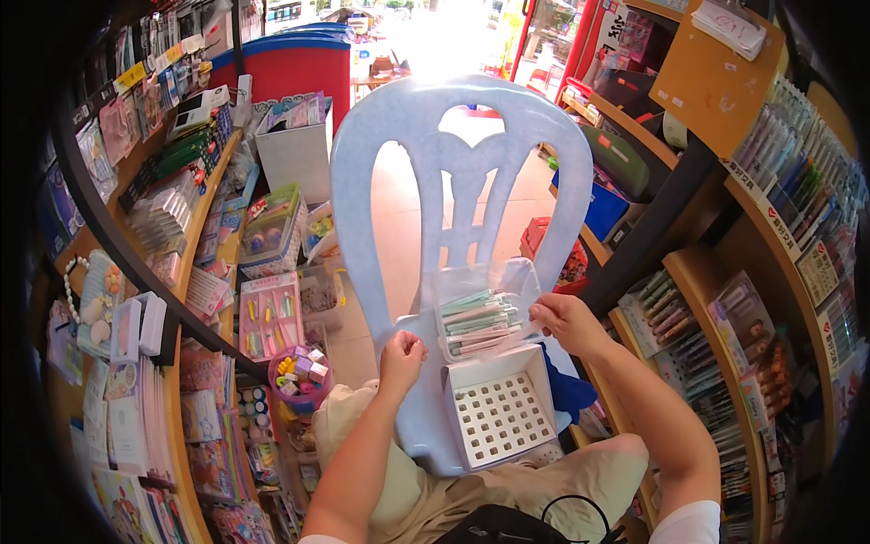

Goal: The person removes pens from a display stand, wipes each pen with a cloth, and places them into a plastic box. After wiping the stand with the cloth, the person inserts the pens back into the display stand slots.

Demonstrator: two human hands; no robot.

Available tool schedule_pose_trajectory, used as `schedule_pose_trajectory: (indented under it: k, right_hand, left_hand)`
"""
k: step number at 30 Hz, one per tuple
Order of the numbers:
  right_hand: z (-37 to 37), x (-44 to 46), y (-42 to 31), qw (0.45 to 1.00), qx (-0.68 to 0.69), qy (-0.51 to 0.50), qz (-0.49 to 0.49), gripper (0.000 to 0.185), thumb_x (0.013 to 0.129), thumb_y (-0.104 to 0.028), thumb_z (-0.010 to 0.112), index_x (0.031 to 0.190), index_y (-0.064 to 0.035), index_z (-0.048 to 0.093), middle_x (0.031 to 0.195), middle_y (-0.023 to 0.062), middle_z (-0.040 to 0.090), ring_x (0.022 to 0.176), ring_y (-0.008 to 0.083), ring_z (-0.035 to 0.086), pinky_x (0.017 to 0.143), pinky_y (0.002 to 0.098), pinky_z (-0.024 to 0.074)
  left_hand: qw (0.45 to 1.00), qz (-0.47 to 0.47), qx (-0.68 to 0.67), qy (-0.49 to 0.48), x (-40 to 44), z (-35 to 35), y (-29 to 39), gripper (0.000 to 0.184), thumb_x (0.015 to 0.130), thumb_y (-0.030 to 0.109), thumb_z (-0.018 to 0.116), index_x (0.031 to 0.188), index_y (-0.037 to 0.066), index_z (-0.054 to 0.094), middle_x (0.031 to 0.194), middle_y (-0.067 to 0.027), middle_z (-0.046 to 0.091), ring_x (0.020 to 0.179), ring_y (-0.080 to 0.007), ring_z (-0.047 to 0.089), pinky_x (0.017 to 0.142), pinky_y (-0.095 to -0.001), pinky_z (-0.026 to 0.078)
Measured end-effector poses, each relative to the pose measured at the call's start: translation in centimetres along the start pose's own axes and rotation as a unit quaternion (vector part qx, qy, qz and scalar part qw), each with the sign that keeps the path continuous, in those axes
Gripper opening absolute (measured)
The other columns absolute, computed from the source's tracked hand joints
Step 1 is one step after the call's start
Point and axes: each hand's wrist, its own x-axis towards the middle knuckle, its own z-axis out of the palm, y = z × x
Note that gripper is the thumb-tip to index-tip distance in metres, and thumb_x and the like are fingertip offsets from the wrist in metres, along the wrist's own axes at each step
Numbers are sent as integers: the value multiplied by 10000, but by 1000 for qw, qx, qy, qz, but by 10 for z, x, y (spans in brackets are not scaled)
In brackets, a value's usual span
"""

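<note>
A clear plastic box (441, 328) stands on the seat of a pale blue plastic chair (362, 195), with several slim green and pink pens (480, 319) inside. My right hand (571, 325) pinches the right rim of this box. Just left of the box, my left hand (401, 359) is closed with its fingertips together; whether something small is between them I cannot make out. Nearer to me lies a white carton (501, 419) with an insert of square holes, touching or just below the box's front side. No pens show in the holes.
Shelves crowded with stationery curve along both sides; pens fill the right rack (797, 172). A purple basket (302, 381) of small items stands left of my knee. A white bin (294, 150) and a red-and-blue unit (290, 77) are farther back, near the bright doorway.
</note>
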Motion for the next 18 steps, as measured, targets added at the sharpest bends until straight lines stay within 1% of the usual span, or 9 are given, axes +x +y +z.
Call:
schedule_pose_trajectory:
  k: [1, 2, 5, 6, 8, 9, 10, 13, 18]
  right_hand:
    - [-3, -5, -3, 999, 41, -20, 15, 263, 919, -232, 566, 836, 16, 597, 597, 56, 541, 548, 152, 499, 536, 294, 407]
    - [-5, -9, -3, 999, 37, -35, 20, 233, 909, -191, 593, 822, 25, 604, 603, 0, 493, 569, 72, 429, 519, 246, 375]
    - [-1, -18, -6, 990, 87, -104, 45, 190, 914, -176, 590, 864, 7, 604, 679, -22, 521, 623, 65, 441, 578, 218, 390]
    - [3, -19, -4, 988, 99, -113, 48, 180, 900, -179, 613, 863, -4, 602, 689, -25, 519, 634, 60, 443, 582, 212, 386]
    - [8, -20, -3, 986, 88, -129, 56, 174, 898, -178, 616, 857, -10, 599, 688, -28, 517, 634, 57, 442, 583, 210, 386]
    - [11, -20, -3, 985, 82, -137, 60, 171, 898, -178, 617, 853, -14, 597, 687, -29, 516, 635, 56, 442, 583, 209, 386]
    - [17, -20, 5, 987, 95, -122, 38, 156, 875, -169, 639, 851, -18, 613, 599, -28, 478, 551, 59, 412, 506, 232, 347]
    - [29, -21, 1, 980, 142, -125, 54, 156, 873, -167, 639, 835, -17, 625, 589, -22, 495, 538, 59, 430, 493, 234, 352]
    - [50, -20, 1, 984, 108, -116, 87, 230, 860, -218, 657, 771, -6, 655, 554, 3, 525, 494, 68, 449, 461, 249, 368]
  left_hand:
    - [1000, 4, 8, -1, -1, 1, 2, 91, 860, 80, 528, 811, 4, 535, 719, -74, 632, 629, -124, 619, 579, -255, 492]
    - [1000, 7, 17, -2, -2, 2, 3, 92, 858, 78, 529, 806, 3, 535, 717, -76, 632, 627, -124, 619, 576, -255, 491]
    - [1000, 12, 12, -2, -2, 5, 1, 97, 853, 75, 529, 796, -2, 535, 708, -80, 629, 617, -130, 619, 569, -260, 497]
    - [1000, 8, 15, -10, -1, 6, -2, 91, 863, 88, 528, 822, 8, 536, 727, -73, 631, 633, -124, 617, 564, -254, 491]
    - [999, -2, 22, -24, 0, 6, -8, 88, 882, 114, 527, 874, 27, 538, 767, -58, 634, 667, -114, 612, 555, -240, 479]
    - [999, -3, 27, -23, -1, 5, -7, 89, 882, 113, 527, 872, 26, 538, 764, -59, 634, 666, -115, 614, 553, -241, 480]
    - [999, -5, 31, -23, -2, 5, -7, 90, 881, 112, 528, 870, 24, 539, 762, -61, 635, 665, -117, 615, 550, -243, 481]
    - [999, 0, 41, -20, -1, 5, -7, 92, 880, 108, 527, 862, 19, 541, 753, -65, 637, 656, -120, 617, 544, -246, 483]
    - [998, 3, 52, -19, -1, 4, -6, 94, 879, 103, 526, 852, 14, 542, 744, -70, 637, 644, -122, 618, 536, -250, 483]
